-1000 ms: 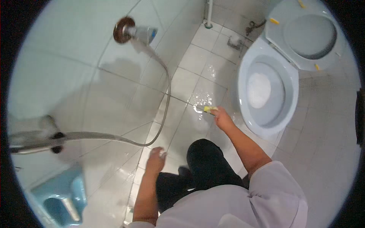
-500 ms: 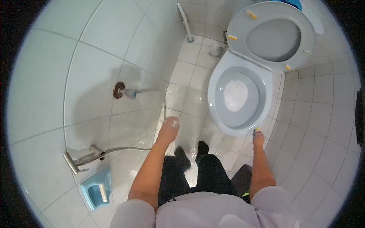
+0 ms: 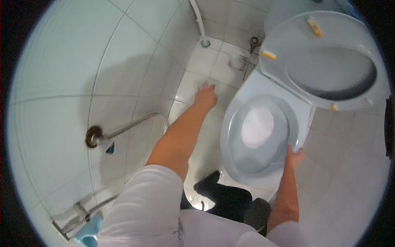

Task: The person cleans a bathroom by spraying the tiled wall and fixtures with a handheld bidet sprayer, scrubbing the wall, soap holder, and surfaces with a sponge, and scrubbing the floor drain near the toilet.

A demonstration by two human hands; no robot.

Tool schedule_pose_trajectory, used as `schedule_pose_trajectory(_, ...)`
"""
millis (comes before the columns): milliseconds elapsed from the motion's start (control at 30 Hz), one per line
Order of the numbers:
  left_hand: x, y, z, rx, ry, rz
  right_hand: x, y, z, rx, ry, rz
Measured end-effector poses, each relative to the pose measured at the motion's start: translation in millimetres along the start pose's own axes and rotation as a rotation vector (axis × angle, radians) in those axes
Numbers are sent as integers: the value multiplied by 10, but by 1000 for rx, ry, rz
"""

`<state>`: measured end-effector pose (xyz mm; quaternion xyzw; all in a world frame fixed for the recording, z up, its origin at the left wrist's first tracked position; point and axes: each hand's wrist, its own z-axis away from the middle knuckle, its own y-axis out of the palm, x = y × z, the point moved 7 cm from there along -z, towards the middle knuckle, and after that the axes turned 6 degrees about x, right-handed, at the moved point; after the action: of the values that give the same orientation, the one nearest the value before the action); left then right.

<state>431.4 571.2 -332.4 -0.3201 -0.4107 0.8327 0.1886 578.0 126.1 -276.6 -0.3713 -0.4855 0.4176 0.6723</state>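
The toilet bowl is pale blue-grey, with its seat raised and white foam or water at the bottom. My right hand is at the bowl's right rim, its fingers blurred; whether it holds anything cannot be made out. Stretched forward over the floor left of the bowl, my left hand has bent, blurred fingers, and its palm side is hidden.
A wall valve with a hose sticks out on the left. Below it are a sprayer holder and a blue soap dish. A white pipe and a floor drain lie ahead.
My left hand has reached forward over the floor. My right hand has moved from the floor to the bowl's right side; the yellow-green item seen in it earlier no longer shows. The view has shifted closer.
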Motion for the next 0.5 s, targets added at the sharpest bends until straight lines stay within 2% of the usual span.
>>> schedule_pose_trajectory(67, -61, 77, -433, 3, 70, -258, 2, -28, 15, -115, 41, 81)
schedule_pose_trajectory(167, -113, 275, -1058, -15, 189, -264, -349, 114, -45, -134, -20, -7)
schedule_pose_trajectory(267, -241, 531, -1588, 3, 312, -253, -255, 24, -50, -243, -77, 14)
schedule_pose_trajectory(333, -313, 630, -1772, 48, 365, -278, -225, 6, -11, -106, -78, -114)
schedule_pose_trajectory(400, -408, 829, -2009, 104, 424, -310, -10, -100, 86, -75, 4, -78)
schedule_pose_trajectory(433, -390, 959, -2134, 83, 387, -286, 42, -104, 131, -27, 66, -42)
schedule_pose_trajectory(500, -333, 1129, -2362, 60, 349, -253, -305, -47, 26, -80, 23, -72)
